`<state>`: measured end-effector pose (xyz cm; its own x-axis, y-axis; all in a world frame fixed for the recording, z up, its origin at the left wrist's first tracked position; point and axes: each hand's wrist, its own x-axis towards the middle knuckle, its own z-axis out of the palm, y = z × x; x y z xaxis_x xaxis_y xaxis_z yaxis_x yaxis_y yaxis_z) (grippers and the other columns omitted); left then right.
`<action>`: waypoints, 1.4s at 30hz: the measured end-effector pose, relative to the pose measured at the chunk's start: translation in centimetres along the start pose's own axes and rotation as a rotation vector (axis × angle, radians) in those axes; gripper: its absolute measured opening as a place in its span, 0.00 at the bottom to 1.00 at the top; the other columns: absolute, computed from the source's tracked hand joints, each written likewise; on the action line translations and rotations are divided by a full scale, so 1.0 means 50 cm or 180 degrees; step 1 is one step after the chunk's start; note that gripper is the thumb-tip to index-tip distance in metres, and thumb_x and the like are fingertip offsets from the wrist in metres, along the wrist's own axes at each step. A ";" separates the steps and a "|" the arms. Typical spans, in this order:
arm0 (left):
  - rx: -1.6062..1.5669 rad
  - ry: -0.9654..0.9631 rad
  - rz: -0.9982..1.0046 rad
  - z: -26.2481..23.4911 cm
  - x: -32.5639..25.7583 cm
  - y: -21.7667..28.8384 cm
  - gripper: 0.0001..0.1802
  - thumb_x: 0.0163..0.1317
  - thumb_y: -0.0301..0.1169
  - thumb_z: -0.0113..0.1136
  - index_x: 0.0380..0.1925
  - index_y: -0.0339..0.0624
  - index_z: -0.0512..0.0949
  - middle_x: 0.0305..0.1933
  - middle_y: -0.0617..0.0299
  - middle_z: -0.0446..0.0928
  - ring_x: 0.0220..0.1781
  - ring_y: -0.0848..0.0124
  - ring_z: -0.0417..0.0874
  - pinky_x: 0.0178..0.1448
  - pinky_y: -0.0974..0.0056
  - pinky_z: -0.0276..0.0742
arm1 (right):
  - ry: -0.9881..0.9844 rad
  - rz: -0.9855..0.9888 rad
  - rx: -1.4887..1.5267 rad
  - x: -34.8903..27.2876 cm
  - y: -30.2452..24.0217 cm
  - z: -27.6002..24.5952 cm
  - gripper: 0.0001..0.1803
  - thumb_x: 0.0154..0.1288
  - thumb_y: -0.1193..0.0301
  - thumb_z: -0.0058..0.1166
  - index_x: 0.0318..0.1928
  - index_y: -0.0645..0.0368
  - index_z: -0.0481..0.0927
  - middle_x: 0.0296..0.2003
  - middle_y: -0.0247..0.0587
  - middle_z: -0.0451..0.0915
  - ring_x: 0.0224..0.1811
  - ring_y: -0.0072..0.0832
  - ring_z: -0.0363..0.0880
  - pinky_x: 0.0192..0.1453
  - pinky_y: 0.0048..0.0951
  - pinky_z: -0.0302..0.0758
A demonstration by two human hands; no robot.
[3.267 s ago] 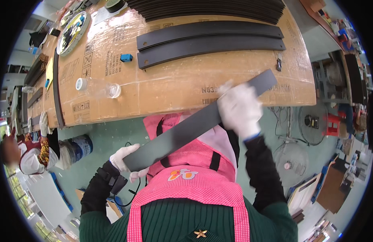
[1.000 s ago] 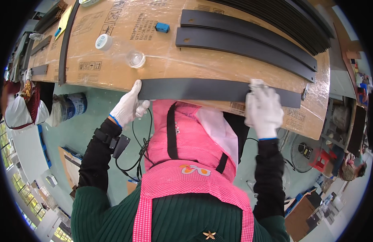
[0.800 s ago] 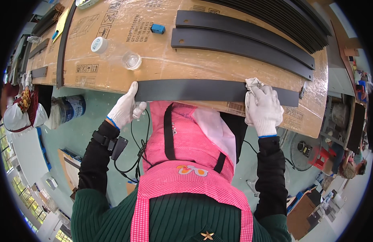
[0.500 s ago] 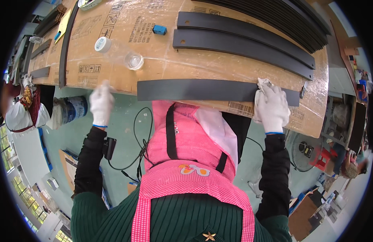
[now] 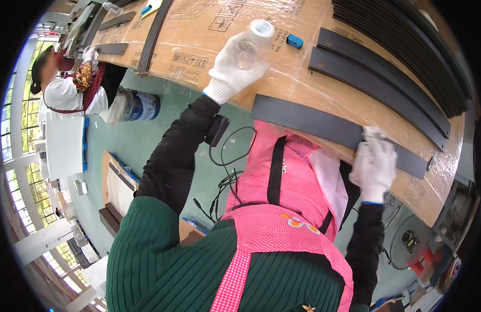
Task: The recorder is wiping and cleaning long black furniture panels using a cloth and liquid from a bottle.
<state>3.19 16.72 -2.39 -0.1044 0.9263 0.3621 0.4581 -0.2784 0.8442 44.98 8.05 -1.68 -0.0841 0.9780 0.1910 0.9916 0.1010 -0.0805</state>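
My left hand (image 5: 231,68), in a white knit glove, is wrapped round a clear plastic bottle (image 5: 247,54) with a white cap. The bottle is over the cardboard-covered table, its base hidden by my fingers. A long dark grey strip (image 5: 305,118) lies along the table's near edge. At its right part is my gloved right hand (image 5: 376,167), smeared by motion, its fingers bent over a crumpled white cloth (image 5: 373,134) that touches the strip.
Two similar dark strips (image 5: 375,88) lie farther back, before a stack of dark slats (image 5: 406,52). A small blue block (image 5: 294,41) sits behind the bottle. A dark bar (image 5: 156,39) crosses the table at left. Another person (image 5: 76,86) works at the far left.
My left hand has moved from beside the table to the bottle and closed round it. The right hand stays at the strip's right part with the cloth. The whole view has turned leftward.
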 end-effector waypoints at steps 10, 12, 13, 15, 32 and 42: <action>0.1304 -0.0426 -0.0273 -0.137 -0.072 0.036 0.43 0.55 0.33 0.79 0.73 0.46 0.73 0.55 0.57 0.84 0.58 0.68 0.87 0.63 0.61 0.83 | -0.0119 -0.2361 0.1168 0.056 -0.451 0.143 0.21 0.71 0.64 0.52 0.62 0.52 0.80 0.56 0.42 0.81 0.62 0.46 0.75 0.66 0.47 0.75; 0.0900 -0.0120 -0.0583 -0.171 -0.104 0.014 0.45 0.54 0.31 0.80 0.73 0.39 0.71 0.61 0.54 0.83 0.63 0.66 0.85 0.67 0.61 0.82 | 0.0016 -0.2362 0.1595 0.072 -0.437 0.101 0.20 0.68 0.65 0.55 0.59 0.49 0.83 0.50 0.38 0.82 0.56 0.43 0.78 0.62 0.46 0.77; 0.0907 -0.0097 -0.0583 -0.186 -0.120 0.020 0.45 0.54 0.31 0.80 0.73 0.39 0.71 0.61 0.54 0.83 0.63 0.66 0.85 0.67 0.61 0.82 | 0.0122 -0.2258 0.1790 0.071 -0.399 0.095 0.19 0.66 0.66 0.58 0.58 0.47 0.84 0.47 0.35 0.83 0.53 0.41 0.79 0.59 0.46 0.78; 0.0355 0.0238 -0.0852 -0.226 -0.170 0.040 0.48 0.52 0.28 0.80 0.74 0.34 0.67 0.66 0.50 0.80 0.67 0.63 0.83 0.72 0.58 0.79 | 0.0506 -0.1944 0.2092 0.064 -0.312 0.083 0.20 0.59 0.69 0.65 0.54 0.40 0.87 0.42 0.31 0.82 0.49 0.38 0.79 0.53 0.45 0.78; 0.2131 -0.1682 0.0108 -0.216 -0.163 0.113 0.36 0.50 0.32 0.78 0.63 0.52 0.80 0.49 0.58 0.83 0.50 0.56 0.87 0.53 0.53 0.85 | 0.0405 -0.0109 0.0442 0.024 0.005 0.025 0.15 0.69 0.63 0.66 0.55 0.36 0.90 0.52 0.38 0.87 0.60 0.42 0.82 0.62 0.44 0.83; 0.2806 -0.2137 0.0847 -0.158 -0.114 0.135 0.34 0.52 0.33 0.76 0.63 0.55 0.81 0.46 0.59 0.82 0.48 0.56 0.85 0.54 0.53 0.82 | 0.0309 0.1045 -0.0170 0.007 0.204 0.046 0.19 0.76 0.59 0.57 0.61 0.49 0.87 0.59 0.48 0.81 0.63 0.50 0.77 0.69 0.48 0.73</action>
<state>-0.07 7.53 4.36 0.4609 0.8872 -0.0205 0.8836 -0.4565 0.1044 54.83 9.83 -4.70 0.2475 0.9345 0.2558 0.9682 -0.2284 -0.1022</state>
